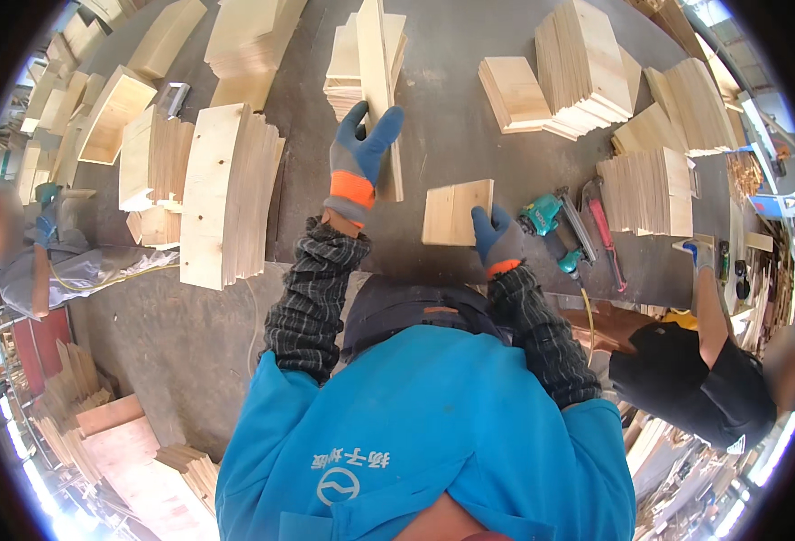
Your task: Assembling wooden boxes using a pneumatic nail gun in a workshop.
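My left hand [361, 162], in a blue and grey glove with an orange cuff, is closed on a long narrow wooden board [375, 68]. The board stands on edge and points away from me, with another thin strip along its right side. Behind it lies a small stack of boards [343, 65]. My right hand [500, 239], gloved alike, grips the right end of a short wooden board [454, 215] near the table's front edge. A teal nail gun [543, 215] lies just right of that hand, its yellow hose running toward me.
A red-handled tool [603, 225] lies beyond the nail gun. Board stacks stand left [222, 194] and right [582, 68] on the dark table [443, 108]. An open wooden box [116, 115] sits far left. Co-workers are at the left [28, 252] and right [695, 370].
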`<state>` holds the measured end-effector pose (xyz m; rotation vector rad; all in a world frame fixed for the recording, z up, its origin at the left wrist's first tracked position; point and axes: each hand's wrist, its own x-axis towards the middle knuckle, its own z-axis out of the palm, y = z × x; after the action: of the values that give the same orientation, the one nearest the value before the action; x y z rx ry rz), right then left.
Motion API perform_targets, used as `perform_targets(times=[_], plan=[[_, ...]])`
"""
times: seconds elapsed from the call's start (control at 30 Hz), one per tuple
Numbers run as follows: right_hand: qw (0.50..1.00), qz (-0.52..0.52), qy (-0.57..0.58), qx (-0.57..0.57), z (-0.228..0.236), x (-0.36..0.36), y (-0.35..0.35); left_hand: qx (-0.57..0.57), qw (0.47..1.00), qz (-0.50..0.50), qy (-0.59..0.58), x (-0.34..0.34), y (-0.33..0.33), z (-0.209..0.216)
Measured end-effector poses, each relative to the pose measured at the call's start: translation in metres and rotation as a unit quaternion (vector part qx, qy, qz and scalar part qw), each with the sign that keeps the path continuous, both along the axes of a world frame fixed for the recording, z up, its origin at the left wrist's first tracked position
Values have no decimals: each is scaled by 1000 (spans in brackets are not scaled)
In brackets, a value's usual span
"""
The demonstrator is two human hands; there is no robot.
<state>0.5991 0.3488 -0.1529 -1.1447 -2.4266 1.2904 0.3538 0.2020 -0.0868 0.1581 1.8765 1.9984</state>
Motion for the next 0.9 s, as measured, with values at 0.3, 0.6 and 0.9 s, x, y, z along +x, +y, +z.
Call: perform_targets(times=[0.3, 0.6, 0.9], plan=[[910, -173, 92, -366, -18, -9, -47, -328, 944, 27, 27, 42, 34, 13], [974, -47, 116, -190, -24, -9, -53, -225, 974, 0, 8, 22, 23, -44], [945, -113, 80, -297, 23, -15, -45, 167, 969, -73, -168, 41, -12, -33]])
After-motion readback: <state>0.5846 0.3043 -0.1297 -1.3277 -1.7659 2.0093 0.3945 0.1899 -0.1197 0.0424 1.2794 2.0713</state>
